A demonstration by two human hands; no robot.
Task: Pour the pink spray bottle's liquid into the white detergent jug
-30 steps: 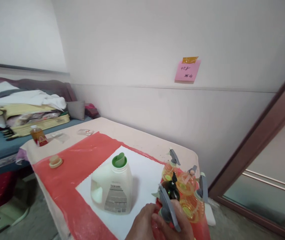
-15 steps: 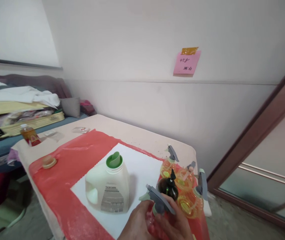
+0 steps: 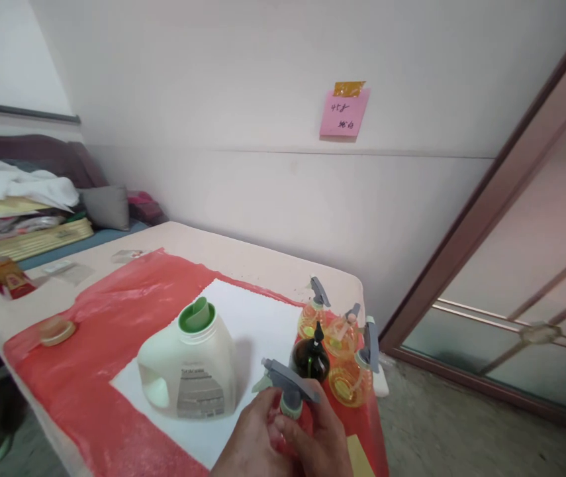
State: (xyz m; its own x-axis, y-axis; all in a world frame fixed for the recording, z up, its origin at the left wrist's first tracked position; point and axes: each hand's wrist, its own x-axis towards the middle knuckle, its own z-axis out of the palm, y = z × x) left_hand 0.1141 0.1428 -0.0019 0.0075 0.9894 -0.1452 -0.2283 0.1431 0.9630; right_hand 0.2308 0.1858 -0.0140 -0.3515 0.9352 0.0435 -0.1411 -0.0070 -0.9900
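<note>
Both hands are wrapped round a spray bottle with a pinkish-red body and a grey trigger head, near the front edge of the table. My left hand grips its left side; my right hand closes on it from the right, thumb across the front below the neck. The bottle's lower part is hidden by my fingers. Left of it stands a white detergent jug with a green spout. Just behind my right hand is a dark pump bottle, with several amber spray bottles beside it.
A white sheet lies on red plastic over the table. A round lid sits at the left, and an orange drink bottle beyond it. A pink note is taped to the wall. A glazed door stands right.
The view has swung to the right, so table items sit further left. Both hands keep hold of the spray bottle, now held a little more upright.
</note>
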